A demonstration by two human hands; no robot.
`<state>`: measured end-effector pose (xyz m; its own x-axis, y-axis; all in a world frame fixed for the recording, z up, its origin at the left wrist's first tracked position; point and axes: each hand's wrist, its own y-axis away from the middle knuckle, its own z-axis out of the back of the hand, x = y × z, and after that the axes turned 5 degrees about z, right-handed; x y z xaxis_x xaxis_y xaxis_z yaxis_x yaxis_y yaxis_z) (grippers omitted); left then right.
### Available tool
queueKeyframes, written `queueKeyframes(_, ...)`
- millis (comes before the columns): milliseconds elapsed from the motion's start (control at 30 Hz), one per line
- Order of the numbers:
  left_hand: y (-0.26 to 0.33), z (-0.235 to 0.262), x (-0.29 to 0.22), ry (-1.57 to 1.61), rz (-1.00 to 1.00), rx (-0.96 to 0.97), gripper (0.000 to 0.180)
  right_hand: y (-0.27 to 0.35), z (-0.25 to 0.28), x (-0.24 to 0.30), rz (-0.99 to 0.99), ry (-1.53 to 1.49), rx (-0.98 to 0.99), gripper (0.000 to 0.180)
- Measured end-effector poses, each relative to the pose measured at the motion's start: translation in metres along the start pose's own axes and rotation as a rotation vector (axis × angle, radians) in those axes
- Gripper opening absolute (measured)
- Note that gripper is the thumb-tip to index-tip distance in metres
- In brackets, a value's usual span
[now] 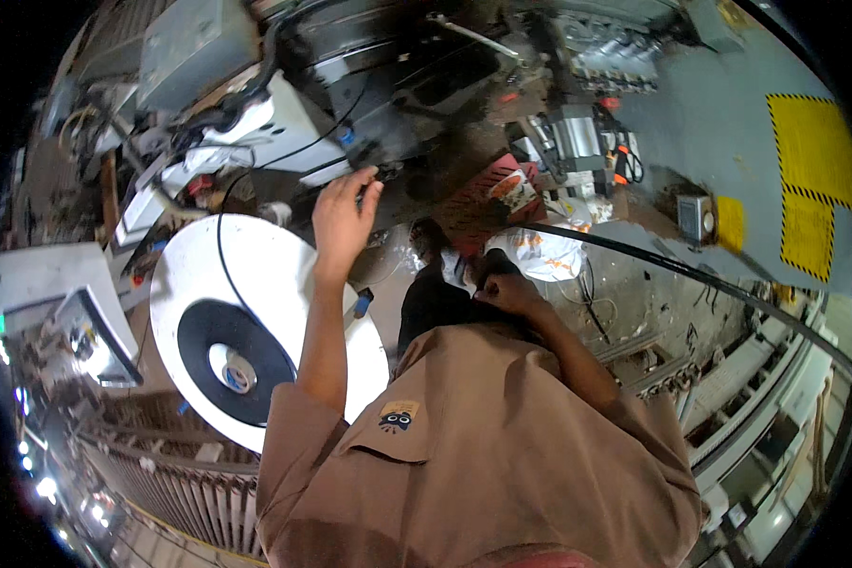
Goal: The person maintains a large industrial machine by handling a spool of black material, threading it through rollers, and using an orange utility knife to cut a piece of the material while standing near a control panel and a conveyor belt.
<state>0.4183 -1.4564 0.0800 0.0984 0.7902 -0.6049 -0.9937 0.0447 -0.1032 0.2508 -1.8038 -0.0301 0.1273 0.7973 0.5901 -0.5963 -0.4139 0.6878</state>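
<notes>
Cable [221,248], thin and black, loops down from the white panel [298,128] ahead of the person and crosses a round white disc [185,270] at the person's left, passing over its black centre, where a small silvery ring [239,375] sits. The left hand [344,216] is raised just beside the lower end of that panel, to the right of the cable and apart from it; its fingers are bent and the thumb is close to the forefinger, but whether anything small is pinched at the tips I cannot tell. The right hand [509,292] is curled low in front of the brown shirt [502,417], against the dark trousers [428,305]; whether it grips anything I cannot tell. Ahead, between the hands and to the right, are a red slotted piece [483,201] and a crumpled white plastic bag [551,257]. A long black bar [634,249] slants from near the bag toward the lower right. Farther off lies a metal wrench [478,38], and a yellow panel with striped edging [814,151] is at the far right.
</notes>
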Motion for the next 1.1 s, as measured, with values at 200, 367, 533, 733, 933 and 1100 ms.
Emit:
queueKeyframes(200, -0.045, -0.011, -0.028, 0.121, 0.110, 0.058, 0.031, 0.039, 0.042, -0.013, -0.158, -0.033, -0.271, 0.040)
queueKeyframes(367, -0.040, -0.022, -0.035, 0.185, 0.115, 0.071, 0.031, 0.057, 0.042, -0.055, -0.174, -0.109, -0.429, 0.032)
queueKeyframes(533, -0.033, -0.025, -0.035, 0.232, 0.196, 0.076, 0.034, 0.066, 0.061, -0.054, -0.087, -0.210, -0.528, 0.024)
queueKeyframes(733, -0.054, -0.015, -0.047, 0.101, 0.304, 0.029, 0.035, 0.057, 0.099, -0.058, 0.028, -0.290, -0.708, 0.025)
queueKeyframes(933, -0.077, -0.026, -0.059, 0.030, 0.381, -0.056, 0.039, 0.055, 0.156, -0.041, 0.092, -0.334, -0.954, 0.020)
queueKeyframes(1100, -0.088, -0.062, -0.042, -0.177, 0.385, -0.229, 0.043, 0.036, 0.202, -0.058, 0.269, -0.388, -1.142, 0.023)
